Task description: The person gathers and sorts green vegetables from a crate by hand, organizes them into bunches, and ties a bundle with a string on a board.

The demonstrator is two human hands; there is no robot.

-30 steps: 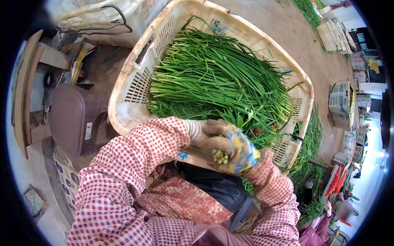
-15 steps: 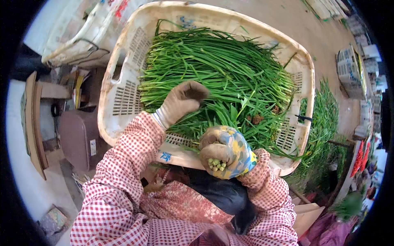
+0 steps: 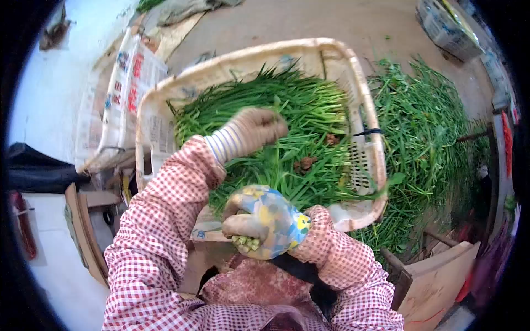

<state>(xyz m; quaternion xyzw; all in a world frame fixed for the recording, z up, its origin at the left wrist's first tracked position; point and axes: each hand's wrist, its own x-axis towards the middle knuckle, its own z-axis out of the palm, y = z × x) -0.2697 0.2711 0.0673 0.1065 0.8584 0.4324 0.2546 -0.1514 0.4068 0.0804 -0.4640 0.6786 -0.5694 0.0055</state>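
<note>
A white plastic basket (image 3: 377, 160) holds long green leafy stalks (image 3: 221, 102), with brown clumps (image 3: 305, 164) lying among them. My right hand (image 3: 264, 222), in a blue and yellow patterned glove, is closed around a bundle of stalks at the basket's near edge; the bundle's pale cut ends (image 3: 245, 243) stick out below the fingers. Over the stalks is my left hand (image 3: 255, 131), in a tan glove with a striped cuff. Its fingers are bent and smeared by motion, so whether it holds anything is unclear.
Loose greens (image 3: 422, 149) are heaped on the floor right of the basket. At the left is another white crate (image 3: 118, 105). A wooden stool (image 3: 436, 281) stands at the lower right, and a bundled stack (image 3: 450, 30) sits at the top right.
The view has turned, and the basket sits lower and tilted differently. My left hand has parted from my right hand and moved over the stalks. The bundle stays in my right hand.
</note>
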